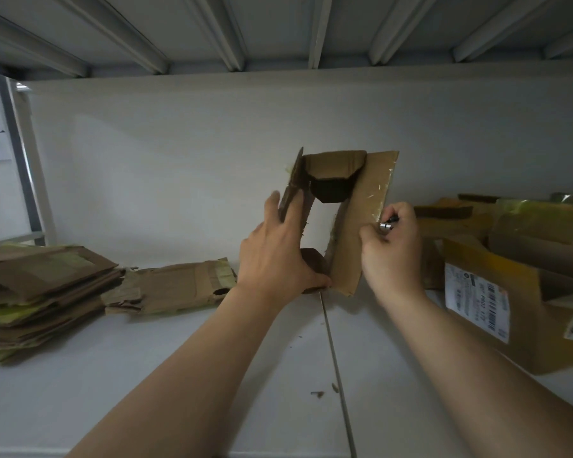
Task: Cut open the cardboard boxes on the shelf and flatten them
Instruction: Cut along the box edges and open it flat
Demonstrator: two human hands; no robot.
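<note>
A small brown cardboard box (354, 206), opened at both ends so the white wall shows through it, stands on end above the white shelf (212, 358). My left hand (278, 249) grips its left wall, fingers up along the panel and thumb under the bottom edge. My right hand (392, 246) is curled round a small cutter with a silver tip (386, 225) and presses against the box's right panel, where torn clear tape runs along the edge. Flattened boxes (169, 285) lie to the left.
A tall stack of flattened cardboard (37, 299) sits at the far left. Uncut boxes crowd the right, the nearest a yellow-brown box with a white barcode label (516, 309). A seam runs down the shelf's middle. The upper shelf's metal ribs hang low overhead.
</note>
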